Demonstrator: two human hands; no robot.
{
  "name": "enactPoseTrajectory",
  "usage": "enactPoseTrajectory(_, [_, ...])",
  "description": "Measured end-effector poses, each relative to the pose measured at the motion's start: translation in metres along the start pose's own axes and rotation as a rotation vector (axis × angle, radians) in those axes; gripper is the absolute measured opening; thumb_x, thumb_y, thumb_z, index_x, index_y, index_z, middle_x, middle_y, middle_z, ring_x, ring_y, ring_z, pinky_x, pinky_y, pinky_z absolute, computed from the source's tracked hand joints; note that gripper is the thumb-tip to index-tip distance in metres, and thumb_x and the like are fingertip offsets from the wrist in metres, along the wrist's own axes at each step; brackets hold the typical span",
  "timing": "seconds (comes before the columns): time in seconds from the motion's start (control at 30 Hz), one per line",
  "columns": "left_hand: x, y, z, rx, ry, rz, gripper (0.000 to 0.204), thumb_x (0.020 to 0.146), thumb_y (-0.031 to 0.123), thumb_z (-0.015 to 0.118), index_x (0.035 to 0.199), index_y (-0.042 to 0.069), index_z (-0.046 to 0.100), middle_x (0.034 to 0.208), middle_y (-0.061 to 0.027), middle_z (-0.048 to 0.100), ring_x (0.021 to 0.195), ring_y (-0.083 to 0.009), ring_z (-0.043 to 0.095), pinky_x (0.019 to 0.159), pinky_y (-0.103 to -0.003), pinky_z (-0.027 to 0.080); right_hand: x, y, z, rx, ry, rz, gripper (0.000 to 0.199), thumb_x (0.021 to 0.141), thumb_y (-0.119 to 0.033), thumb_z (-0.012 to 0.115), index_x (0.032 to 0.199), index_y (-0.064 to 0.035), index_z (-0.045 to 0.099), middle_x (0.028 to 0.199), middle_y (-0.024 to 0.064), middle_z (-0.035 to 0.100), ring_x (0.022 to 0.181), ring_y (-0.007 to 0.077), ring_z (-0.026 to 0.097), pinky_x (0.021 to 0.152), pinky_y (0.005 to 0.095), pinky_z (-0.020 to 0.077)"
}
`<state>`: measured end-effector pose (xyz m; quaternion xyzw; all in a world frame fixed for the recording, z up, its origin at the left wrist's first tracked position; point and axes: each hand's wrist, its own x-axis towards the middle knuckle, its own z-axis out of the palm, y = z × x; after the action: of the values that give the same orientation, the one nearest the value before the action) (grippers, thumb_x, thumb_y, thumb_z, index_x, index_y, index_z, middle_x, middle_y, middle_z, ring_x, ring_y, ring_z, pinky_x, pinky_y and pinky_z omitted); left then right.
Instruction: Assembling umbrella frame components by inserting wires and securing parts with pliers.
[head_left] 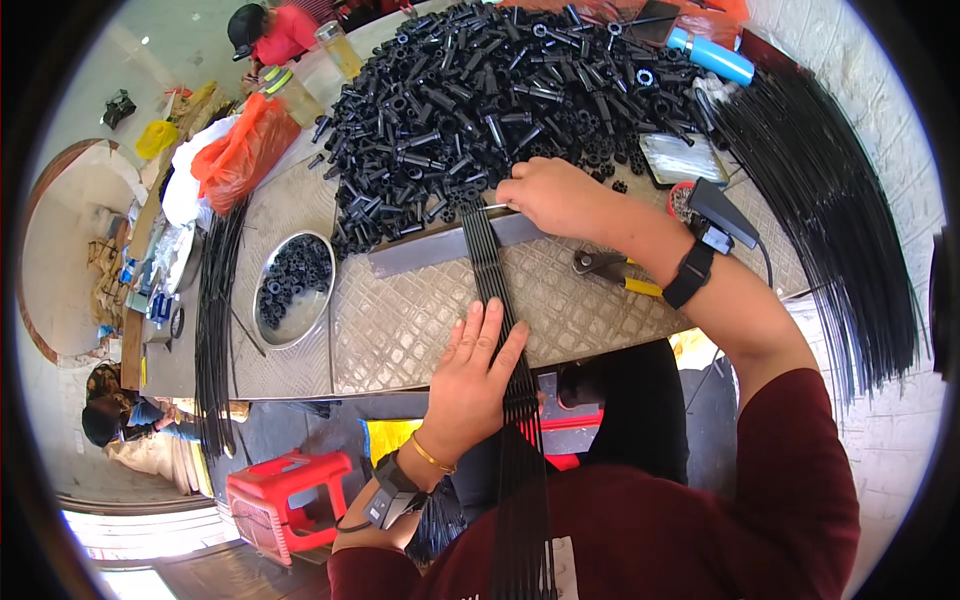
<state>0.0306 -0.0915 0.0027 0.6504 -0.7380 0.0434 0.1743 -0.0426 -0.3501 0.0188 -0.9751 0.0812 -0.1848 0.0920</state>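
A flat row of long thin black rods (485, 255) runs from the table's front edge toward a large heap of black plastic tube-shaped parts (450, 110). My left hand (468, 375) lies flat across the rods near the table edge, fingers stretched out. At the rods' far ends, my right hand (560, 195) is closed in a pinch on a thin silvery stick-like piece (495, 207); its full shape is hidden by the fingers. Under the rods lies a flat grey metal strip (420, 254). Yellow-handled pliers (640, 286) rest below my right forearm.
A metal bowl (300, 341) of small black rings stands left. More black rods hang over the table's right side (830, 200) and left side (215, 320). A clear box (685, 158), a blue bottle (712, 57) and an orange bag (245, 150) sit around. A red stool (290, 500) stands below.
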Motion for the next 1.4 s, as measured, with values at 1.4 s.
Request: enactPoseTrajectory(1.4, [-0.001,-0.007,0.006,0.029,0.036,0.028,0.073,0.066,0.050,0.070,0.122,0.005,0.053,0.134,-0.0267,0.039,0.122,-0.0423,0.042,0.098,-0.048,0.037,0.022,0.005,0.018,0.263,-0.009,0.005,0.011,0.086,-0.014,0.056,0.092,-0.0060,0.059,0.087,0.0092,0.057,0.083,0.0276,0.057,0.072,0.0369,0.0463])
